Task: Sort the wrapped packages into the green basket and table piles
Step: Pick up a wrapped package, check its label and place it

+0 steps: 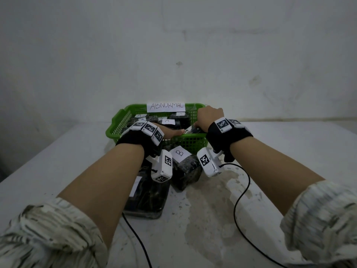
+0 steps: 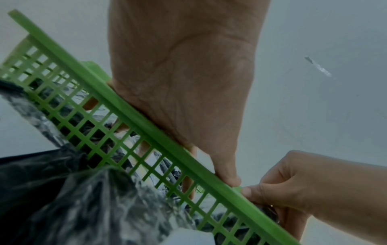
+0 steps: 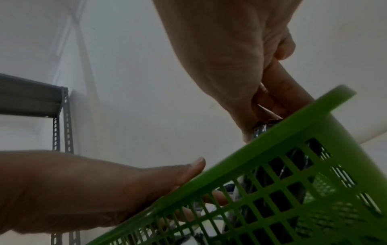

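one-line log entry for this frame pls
left hand: flat, fingers in basket | right hand: grips package at basket's near-right rim | B package: on table

Basket (image 1: 116,128): bright green, square lattice walls.
Sign (image 1: 166,106): white, dark handwritten letters.
Packages (image 1: 185,171): black under glossy clear wrap; white labels with dark letters, "B" (image 1: 179,152) on one at the basket's 6 o'clock.
Table (image 1: 289,151): white, mottled with brownish patches.
Wall (image 1: 173,45): dull grey-white, a few dark marks.
Wristbands (image 1: 228,136): black, carrying white blocks with black-and-white square codes.
Sleeves (image 1: 48,233): off-white, streaked dark.
Cables (image 1: 239,200): black.
Shelf (image 3: 31,96): grey.
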Motion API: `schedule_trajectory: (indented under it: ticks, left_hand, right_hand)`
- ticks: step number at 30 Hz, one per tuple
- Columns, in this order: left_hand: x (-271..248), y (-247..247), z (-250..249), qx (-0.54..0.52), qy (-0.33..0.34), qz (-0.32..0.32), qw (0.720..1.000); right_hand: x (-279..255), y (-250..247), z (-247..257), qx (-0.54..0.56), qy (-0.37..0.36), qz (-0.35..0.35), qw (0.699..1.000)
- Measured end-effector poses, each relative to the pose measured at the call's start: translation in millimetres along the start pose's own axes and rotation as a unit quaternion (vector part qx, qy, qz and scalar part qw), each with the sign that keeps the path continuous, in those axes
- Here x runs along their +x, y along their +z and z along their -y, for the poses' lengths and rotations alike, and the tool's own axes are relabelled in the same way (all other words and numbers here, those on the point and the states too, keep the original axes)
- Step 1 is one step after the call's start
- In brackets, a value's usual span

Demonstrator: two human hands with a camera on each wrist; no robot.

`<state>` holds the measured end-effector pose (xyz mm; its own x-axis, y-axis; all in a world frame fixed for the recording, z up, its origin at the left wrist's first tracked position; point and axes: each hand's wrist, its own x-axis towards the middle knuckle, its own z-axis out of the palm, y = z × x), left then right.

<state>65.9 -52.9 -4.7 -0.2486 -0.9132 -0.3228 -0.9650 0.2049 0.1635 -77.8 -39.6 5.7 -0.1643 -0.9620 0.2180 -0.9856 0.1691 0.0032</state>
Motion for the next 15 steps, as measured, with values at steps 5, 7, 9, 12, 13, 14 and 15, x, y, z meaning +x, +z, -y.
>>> schedule_trajectory:
  ticks: [5,7,9,12,13,14,15]
  left_hand:
    - [3.5,1.4,1.0,-0.018,-0.014,-0.003,1.000]
    - [3.4,2.4,1.2,-0.023,-0.022,-0.002,0.999]
    - [4.6,2.5,1.7,-0.021,-0.027,-0.001,0.999]
    - [7.0,3.4,0.4,-0.018,-0.027,0.000,0.999]
    - [10.0,3.7,0.8,-0.010,-0.026,-0.004,1.000]
    - [10.6,3.6,0.9,-0.007,-0.023,-0.007,1.000]
    - [9.7,3.2,1.1,-0.002,-0.019,-0.010,1.000]
  right_hand:
    - [-2.8,2.7,-0.7,-0.075,-0.010,-0.033,0.997]
    - [-3.1,3.8,0.2,-0.042,-0.021,-0.022,0.999]
    - [-3.0,7.0,2.5,-0.006,-0.026,0.003,1.000]
    - [-1.9,8.7,1.9,0.021,-0.018,0.014,1.000]
    - [-1.6,7.7,-0.2,0.033,-0.013,0.025,0.999]
    - [-1.1,6.3,-2.7,0.042,-0.012,0.038,0.998]
    - [-1.5,3.9,-5.2,0.048,-0.013,0.055,0.997]
